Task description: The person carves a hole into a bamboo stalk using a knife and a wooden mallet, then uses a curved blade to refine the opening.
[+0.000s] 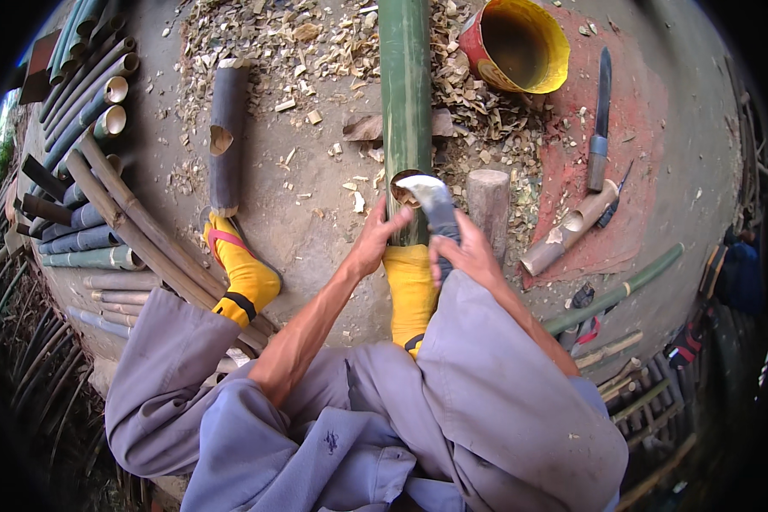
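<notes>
A thick green bamboo pole [405, 85] runs away from me, its near end by my yellow-socked right foot [408, 290]. A hole [404, 189] is cut in its upper side near that end. My left hand [374, 237] grips the pole's left side just below the hole, thumb over the top; its other fingers are partly hidden. My right hand [469, 249] is closed around the dark handle of a curved knife [427, 186]. The pale, hooked blade lies over the hole, pointing left. Slight motion blur softens the right hand and knife.
Wood chips [316, 43] cover the far ground. A notched bamboo piece [228, 136] lies ahead of my left foot [246, 269]. At right are a yellow-red bucket [518, 47], a wooden stump [487, 209], a long knife [602, 119] and another notched piece [570, 229]. Bamboo poles [85, 239] are stacked left.
</notes>
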A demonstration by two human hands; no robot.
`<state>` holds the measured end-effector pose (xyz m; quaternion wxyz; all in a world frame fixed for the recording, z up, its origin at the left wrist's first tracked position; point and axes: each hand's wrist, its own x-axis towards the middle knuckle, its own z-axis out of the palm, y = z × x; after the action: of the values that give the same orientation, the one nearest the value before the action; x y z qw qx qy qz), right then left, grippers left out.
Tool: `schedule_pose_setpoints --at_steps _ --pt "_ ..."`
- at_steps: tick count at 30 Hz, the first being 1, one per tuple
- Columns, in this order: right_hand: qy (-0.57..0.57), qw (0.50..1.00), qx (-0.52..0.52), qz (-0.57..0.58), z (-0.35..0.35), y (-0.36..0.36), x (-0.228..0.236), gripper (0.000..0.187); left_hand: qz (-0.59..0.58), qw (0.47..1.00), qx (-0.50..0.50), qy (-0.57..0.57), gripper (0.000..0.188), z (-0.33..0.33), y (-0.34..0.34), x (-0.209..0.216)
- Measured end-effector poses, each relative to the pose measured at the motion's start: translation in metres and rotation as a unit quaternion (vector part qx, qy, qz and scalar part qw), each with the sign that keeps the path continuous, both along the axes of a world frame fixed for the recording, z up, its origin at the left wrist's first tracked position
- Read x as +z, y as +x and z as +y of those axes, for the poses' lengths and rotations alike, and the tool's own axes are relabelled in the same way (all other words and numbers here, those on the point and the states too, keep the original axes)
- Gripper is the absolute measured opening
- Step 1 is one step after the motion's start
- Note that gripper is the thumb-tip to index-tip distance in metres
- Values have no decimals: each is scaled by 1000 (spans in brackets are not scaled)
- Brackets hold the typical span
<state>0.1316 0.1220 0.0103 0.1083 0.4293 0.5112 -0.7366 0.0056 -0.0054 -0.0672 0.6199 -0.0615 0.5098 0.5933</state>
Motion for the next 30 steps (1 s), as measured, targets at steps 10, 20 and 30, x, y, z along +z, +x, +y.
schedule_pose_setpoints --at_steps 10,20,30 --pt "450 650 602 114 117 -28 11 39 -14 996 -69 -54 63 8 2 0" --pt "164 861 478 52 71 -25 2 44 7 997 -72 -30 61 2 6 -9" --pt "254 941 222 -26 -22 -10 1 31 16 997 -73 -29 66 -1 1 -3"
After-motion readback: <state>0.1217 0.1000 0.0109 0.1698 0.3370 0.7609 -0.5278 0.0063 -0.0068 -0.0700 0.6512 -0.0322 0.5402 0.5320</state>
